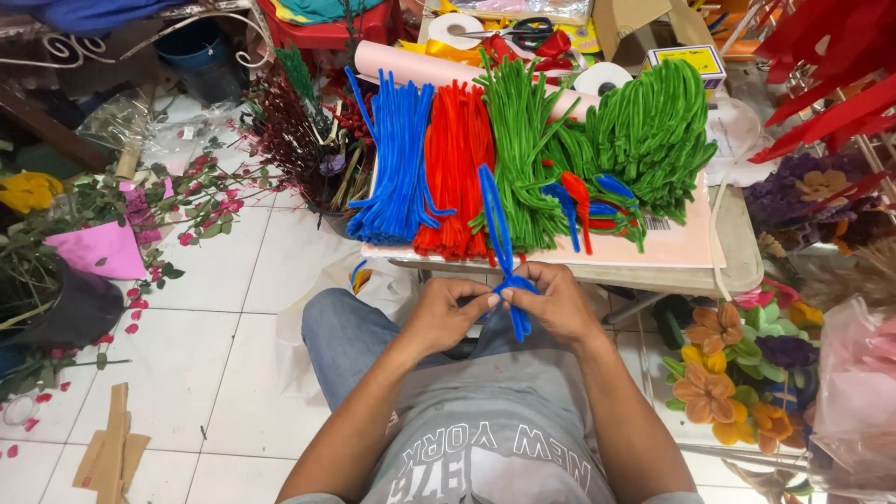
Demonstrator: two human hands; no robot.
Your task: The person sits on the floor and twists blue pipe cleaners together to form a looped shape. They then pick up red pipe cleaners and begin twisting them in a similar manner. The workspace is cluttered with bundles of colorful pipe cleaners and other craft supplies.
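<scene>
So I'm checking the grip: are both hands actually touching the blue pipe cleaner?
Touching. The head view shows the left hand and right hand pinching the blue pipe cleaner between their fingertips, with its ends sticking out above and below them.

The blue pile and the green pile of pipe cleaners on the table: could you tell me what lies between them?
In the head view, a pile of red pipe cleaners lies between the blue pile and the green pile.
</scene>
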